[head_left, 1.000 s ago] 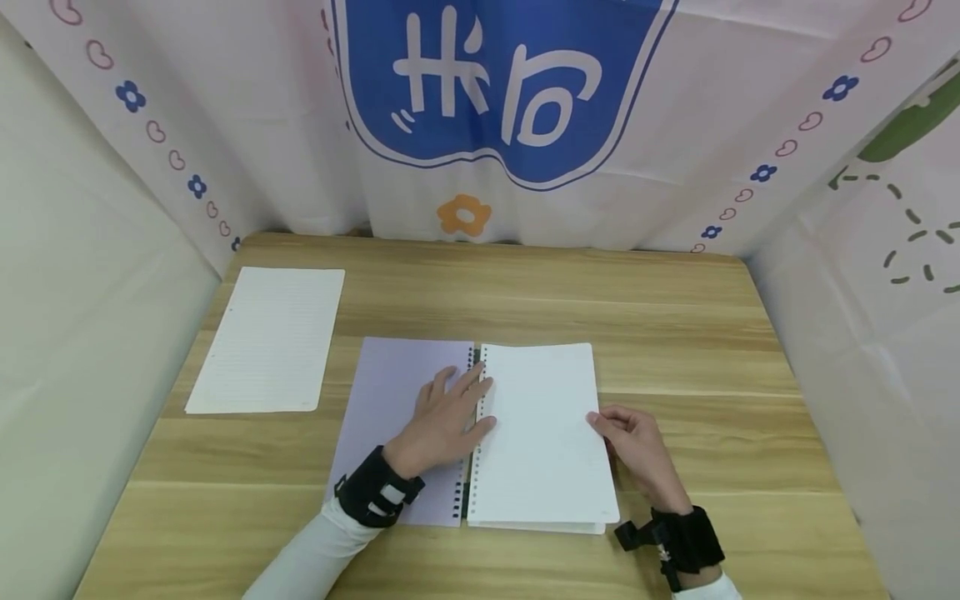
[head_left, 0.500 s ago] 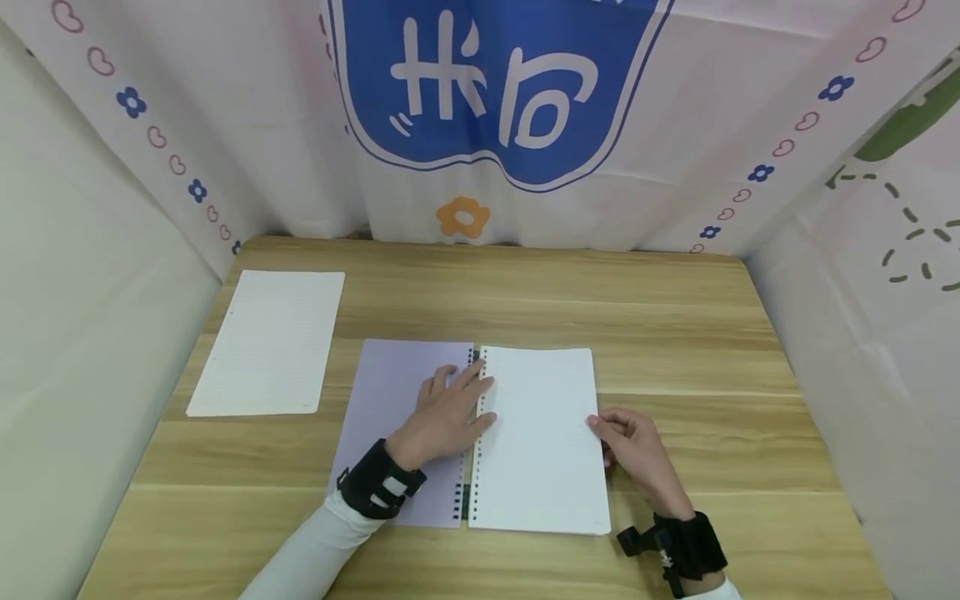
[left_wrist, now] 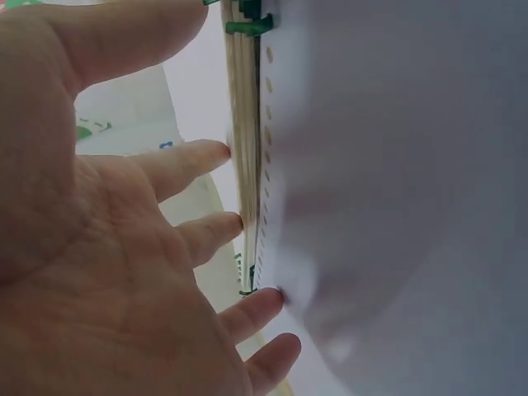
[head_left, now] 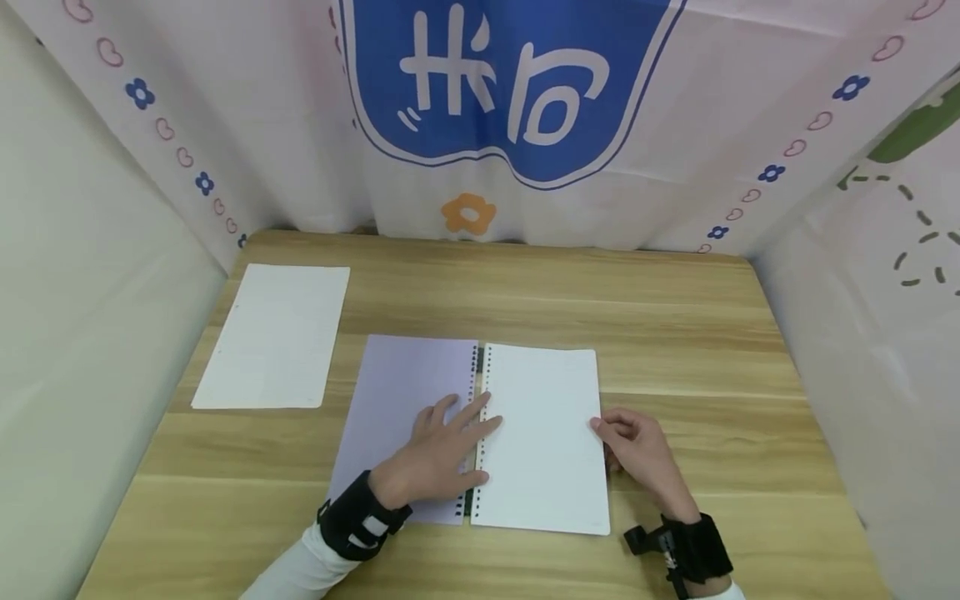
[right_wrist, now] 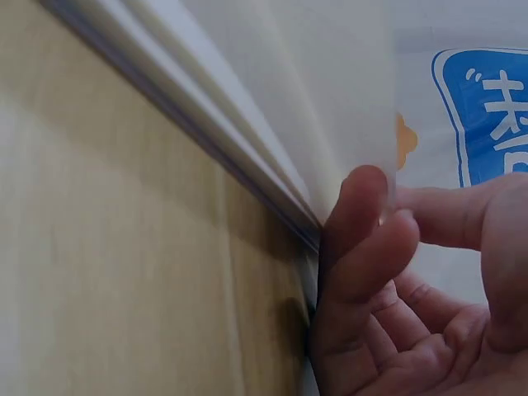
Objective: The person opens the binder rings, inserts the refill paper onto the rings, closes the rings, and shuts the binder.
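Wood grain filled the tabletop (head_left: pixel 697 333), and there, near its front, lay the open lilac notebook (head_left: pixel 401 379), white pages (head_left: pixel 542 446) at right. Down slid the left hand (head_left: pixel 435 457), fingers spread over the binding! The right hand (head_left: pixel 637 454) pinched the pages' outer edge. Likely meaning: green rings (left_wrist: pixel 249 27) being matched to punched holes (left_wrist: pixel 268 134), lower down now.

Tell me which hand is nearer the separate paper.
The left hand, right of the paper, over the notebook; the right hand is farther right, at its right edge.
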